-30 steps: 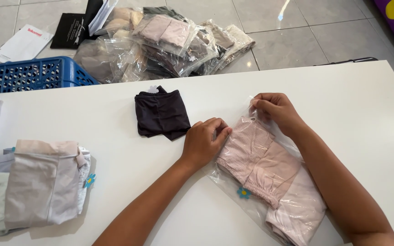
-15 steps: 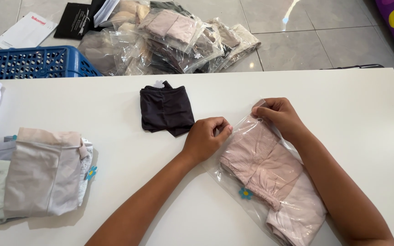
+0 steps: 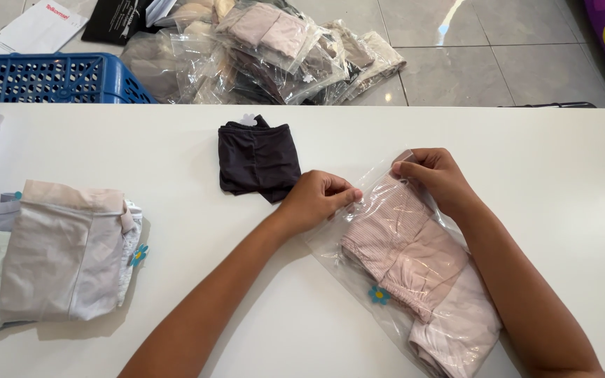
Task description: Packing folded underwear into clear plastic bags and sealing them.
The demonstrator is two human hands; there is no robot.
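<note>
The table (image 3: pixel 526 161) is plain white. The clear plastic bag (image 3: pixel 358 266) shows pale pink folded garments (image 3: pixel 414 259), the top one finely ribbed, with a small blue flower (image 3: pixel 379 295) at its edge. A dark brown, near-black garment (image 3: pixel 258 159) carries a white flower tag (image 3: pixel 248 120). The stacked garments (image 3: pixel 57 259) are beige, pale grey and mint. The basket (image 3: pixel 50 78) is bright blue; the floor (image 3: pixel 512 63) is light grey tile.
</note>
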